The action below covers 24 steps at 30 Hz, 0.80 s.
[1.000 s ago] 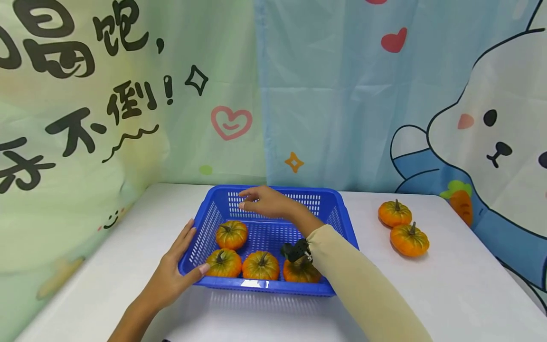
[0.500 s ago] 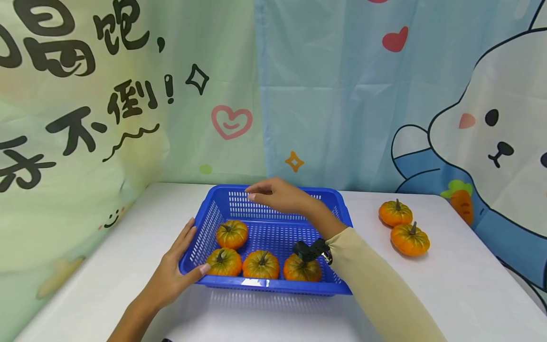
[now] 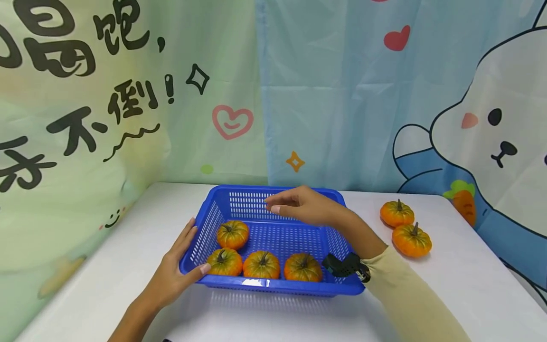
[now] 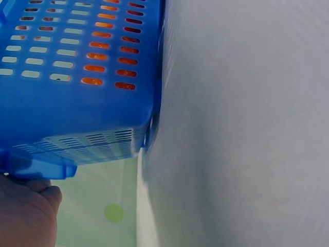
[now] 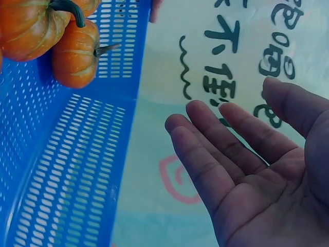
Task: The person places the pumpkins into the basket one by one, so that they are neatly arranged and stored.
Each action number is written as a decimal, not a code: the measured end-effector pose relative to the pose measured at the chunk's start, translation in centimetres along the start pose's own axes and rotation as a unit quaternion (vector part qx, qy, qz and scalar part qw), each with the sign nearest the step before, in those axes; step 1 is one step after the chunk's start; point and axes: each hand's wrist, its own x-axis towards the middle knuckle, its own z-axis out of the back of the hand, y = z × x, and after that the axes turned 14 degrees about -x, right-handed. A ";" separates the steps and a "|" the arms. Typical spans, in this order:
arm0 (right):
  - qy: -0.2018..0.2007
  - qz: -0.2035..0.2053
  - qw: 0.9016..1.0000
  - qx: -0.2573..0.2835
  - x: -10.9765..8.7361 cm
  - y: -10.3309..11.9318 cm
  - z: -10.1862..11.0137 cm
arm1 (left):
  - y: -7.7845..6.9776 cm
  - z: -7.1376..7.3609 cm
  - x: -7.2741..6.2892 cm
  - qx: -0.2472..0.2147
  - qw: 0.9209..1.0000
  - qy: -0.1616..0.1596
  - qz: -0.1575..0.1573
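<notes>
A blue plastic basket (image 3: 273, 285) holds several small orange pumpkins, among them one at the back left (image 3: 232, 234) and one at the front right (image 3: 303, 267). My left hand (image 3: 173, 270) rests against the basket's front left corner, thumb on the rim and fingers stretched along the outer left side. In the left wrist view, part of that hand (image 4: 31, 206) touches beneath the rim. Over the basket's right half hovers my right hand (image 3: 305, 205), fingers relaxed and apart from the pumpkins. The right wrist view shows its palm (image 5: 262, 200) bare.
Two more pumpkins, a rear one (image 3: 397, 213) and a nearer one (image 3: 412, 240), sit on the white table (image 3: 466, 285) to the right of the basket. A printed curtain (image 3: 307, 118) hangs behind the table. A black camera strap (image 3: 346, 266) is on the right wrist.
My right hand has moved to the right above the basket, uncovering the front right pumpkin. The left hand, basket and pumpkins have kept their places.
</notes>
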 end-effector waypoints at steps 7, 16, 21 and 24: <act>-0.042 -0.010 0.999 -0.009 -3.4 -0.1 0.9 | -0.2 -0.1 0.0 -0.003 1.000 -0.001 0.007; -0.094 -0.033 0.994 -0.037 -7.3 -1.9 1.9 | -0.3 -0.1 0.1 -0.004 1.000 -0.001 0.005; -0.107 -0.058 0.992 -0.037 -9.1 -2.4 2.2 | -0.3 -0.1 0.1 -0.003 1.000 0.000 0.004; -0.109 -0.071 0.991 -0.036 -9.8 -2.6 2.1 | -0.4 -0.1 0.0 0.000 1.000 -0.001 0.002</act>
